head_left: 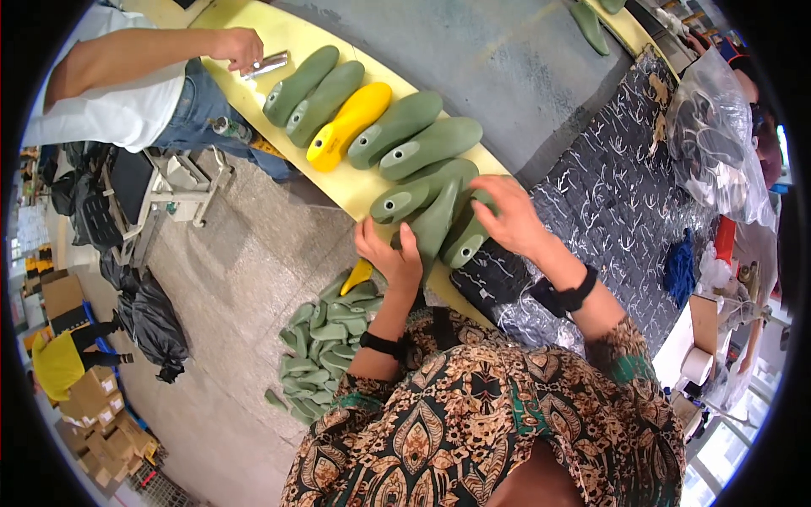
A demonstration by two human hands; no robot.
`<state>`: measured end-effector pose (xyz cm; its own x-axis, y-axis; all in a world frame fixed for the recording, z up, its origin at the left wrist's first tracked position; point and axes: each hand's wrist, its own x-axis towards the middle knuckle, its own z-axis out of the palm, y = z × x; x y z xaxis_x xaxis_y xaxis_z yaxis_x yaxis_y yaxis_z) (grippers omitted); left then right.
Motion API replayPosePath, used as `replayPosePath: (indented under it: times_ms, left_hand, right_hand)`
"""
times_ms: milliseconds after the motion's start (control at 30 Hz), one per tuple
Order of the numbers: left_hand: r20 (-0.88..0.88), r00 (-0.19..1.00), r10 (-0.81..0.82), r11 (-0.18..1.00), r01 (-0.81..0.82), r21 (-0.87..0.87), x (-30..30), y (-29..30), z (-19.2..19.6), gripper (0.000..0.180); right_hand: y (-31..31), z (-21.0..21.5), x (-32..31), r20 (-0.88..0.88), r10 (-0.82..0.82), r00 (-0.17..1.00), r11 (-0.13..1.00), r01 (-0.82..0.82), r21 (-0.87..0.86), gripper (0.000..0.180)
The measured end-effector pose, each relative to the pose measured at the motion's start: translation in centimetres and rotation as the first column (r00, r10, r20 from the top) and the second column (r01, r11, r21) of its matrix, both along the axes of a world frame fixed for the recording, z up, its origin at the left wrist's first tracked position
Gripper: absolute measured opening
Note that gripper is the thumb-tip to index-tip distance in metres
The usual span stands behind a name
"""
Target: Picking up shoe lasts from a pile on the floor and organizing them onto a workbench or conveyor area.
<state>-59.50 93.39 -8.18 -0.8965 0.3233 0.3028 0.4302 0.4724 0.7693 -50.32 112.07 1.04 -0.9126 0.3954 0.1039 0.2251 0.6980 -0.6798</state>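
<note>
Several green shoe lasts and one yellow shoe last (348,127) lie side by side in a row on a long pale-yellow table (345,190). In front of me a green shoe last (436,221) leans across its neighbours. My left hand (390,256) is at the near ends of the lasts, fingers and thumb spread, the thumb against the leaning one. My right hand (511,218) has its thumb and fingers around the upper part of the rightmost green shoe last (466,240). Just below my left hand the yellow tip of another piece (357,276) shows; the rest is hidden.
At the table's far left a co-worker's hand (241,49) holds a shiny metal object (269,64). A pile of green lasts (325,342) covers the floor at my left. Dark patterned sheeting (591,182) lies right of the table. Black bags (148,321) stand farther left.
</note>
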Motion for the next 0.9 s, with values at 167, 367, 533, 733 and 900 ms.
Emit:
replayPosePath:
  times_ms: [167,367,533,733,900]
  left_hand:
    - [-0.202,0.923,-0.328,0.944,0.309,-0.119,0.6,-0.8,0.2,0.057]
    - [-0.057,0.781,-0.622,0.769,0.596,-0.233,-0.9,1.6,3.4,0.056]
    - [-0.079,0.752,-0.655,0.720,0.588,-0.369,0.1,6.2,5.9,0.053]
    - [-0.137,0.731,-0.669,0.706,0.567,-0.423,-0.2,8.0,4.1,0.050]
    - [-0.160,0.824,-0.544,0.826,0.492,-0.277,-2.1,2.6,5.7,0.051]
  right_hand:
    - [1.0,-1.0,-2.3,0.083,-0.033,0.996,0.997,0.027,0.069,0.038]
    - [-1.1,-1.9,0.0,0.202,-0.149,0.968,0.946,0.199,-0.256,0.073]
    - [0.6,-4.6,0.8,0.115,-0.318,0.941,0.931,0.333,-0.150,0.055]
    - [4.5,-7.6,0.7,0.101,-0.175,0.979,0.958,0.193,-0.214,0.054]
    - [0.6,-3.6,3.4,0.088,-0.255,0.963,0.960,0.241,0.139,0.060]
